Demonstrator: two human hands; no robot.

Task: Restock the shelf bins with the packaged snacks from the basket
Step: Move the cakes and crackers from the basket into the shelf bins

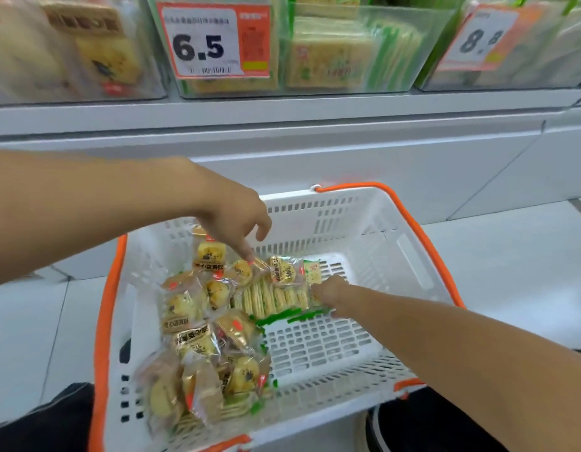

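A white basket (364, 230) with an orange rim sits on the floor below the shelf. Its left half holds several clear packs of yellow pastries (184, 308) and a stack of green-edged cracker packs (269, 298). My left hand (237, 220) reaches down over the basket's back left, fingers extended, one fingertip touching a pastry pack. My right hand (328, 293) is inside the basket and grips the right end of the cracker stack. Above, clear shelf bins (397, 73) hold the same green cracker packs, and a bin (70, 60) at the left holds pastry packs.
Price tags reading 6.5 (214, 40) and 8.8 (481, 37) hang on the bin fronts. A white shelf ledge (282, 125) runs between bins and basket. Pale floor tiles surround the basket. My dark-clothed knees show at the bottom corners.
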